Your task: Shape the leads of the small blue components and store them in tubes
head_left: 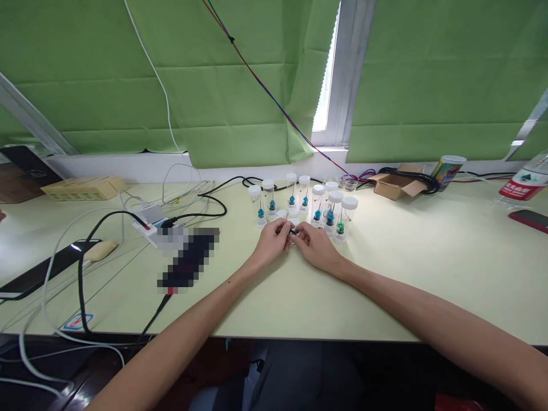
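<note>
My left hand (273,238) and my right hand (317,245) meet over the table, fingertips almost touching. Both pinch a small dark piece (293,232), partly covered by the fingers and too small to name. Just behind and around them stand several clear vials with white caps, such as this left one (256,206), with blue parts and thin wires inside. One vial (346,220) beside my right hand holds a green part instead. White caps (281,214) show right behind my fingers; whatever is beneath them is mostly hidden by my hands.
On the left lie a power strip (149,225) with tangled cables, a phone (43,271) and a pixelated dark object (188,260). An open cardboard box (396,184), a printed canister (448,171) and a labelled bottle (524,182) stand at the back right. The table's front edge (317,339) runs below my forearms.
</note>
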Tool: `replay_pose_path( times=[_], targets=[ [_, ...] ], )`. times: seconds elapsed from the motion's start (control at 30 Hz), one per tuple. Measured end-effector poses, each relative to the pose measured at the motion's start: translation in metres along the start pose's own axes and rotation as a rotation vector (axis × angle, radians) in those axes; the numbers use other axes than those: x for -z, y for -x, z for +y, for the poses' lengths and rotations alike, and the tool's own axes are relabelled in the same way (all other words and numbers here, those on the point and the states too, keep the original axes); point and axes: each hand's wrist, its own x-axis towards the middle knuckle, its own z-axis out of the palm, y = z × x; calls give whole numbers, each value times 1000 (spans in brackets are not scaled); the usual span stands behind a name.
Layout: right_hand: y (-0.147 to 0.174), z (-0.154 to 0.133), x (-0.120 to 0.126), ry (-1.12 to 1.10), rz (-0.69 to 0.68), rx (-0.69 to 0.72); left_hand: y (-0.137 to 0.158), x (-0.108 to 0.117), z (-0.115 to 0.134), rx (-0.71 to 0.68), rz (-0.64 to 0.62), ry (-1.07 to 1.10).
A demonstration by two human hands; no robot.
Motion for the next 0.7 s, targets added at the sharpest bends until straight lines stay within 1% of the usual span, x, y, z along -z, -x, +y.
replay_pose_path(
  times=[0.2, 0.7],
  targets=[
    [0, 3, -1, 3, 0, 9, 1, 0, 2, 9, 6, -11],
    [1, -1, 1, 6, -2, 7, 2, 0, 5, 10, 0, -6]
  ],
)
